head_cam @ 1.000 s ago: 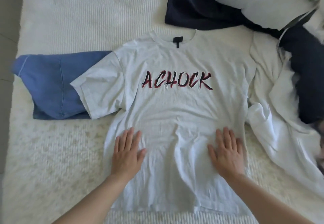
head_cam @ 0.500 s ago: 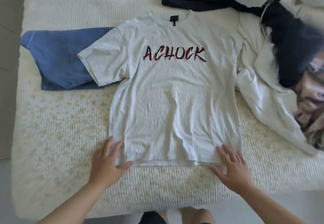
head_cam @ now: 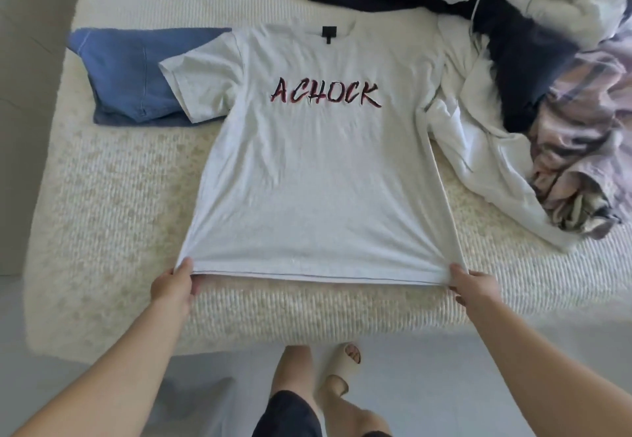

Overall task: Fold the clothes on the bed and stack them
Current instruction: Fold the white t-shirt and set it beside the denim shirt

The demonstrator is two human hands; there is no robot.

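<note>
We see the white T-shirt (head_cam: 318,176) lying flat in the middle of the bed (head_cam: 102,197), its hem near the front edge. Our left hand (head_cam: 174,286) pinches the left hem corner and our right hand (head_cam: 473,284) pinches the right one.

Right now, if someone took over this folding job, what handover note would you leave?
Left hand pinches the left hem corner of the white T-shirt; right hand pinches the right hem corner.
The shirt lies spread flat, print up, on the bed, one sleeve overlapping the folded blue garment.
Done: blue garment folded. Left: fold the shirt, stack it, then the unfolded pile at right.
</note>
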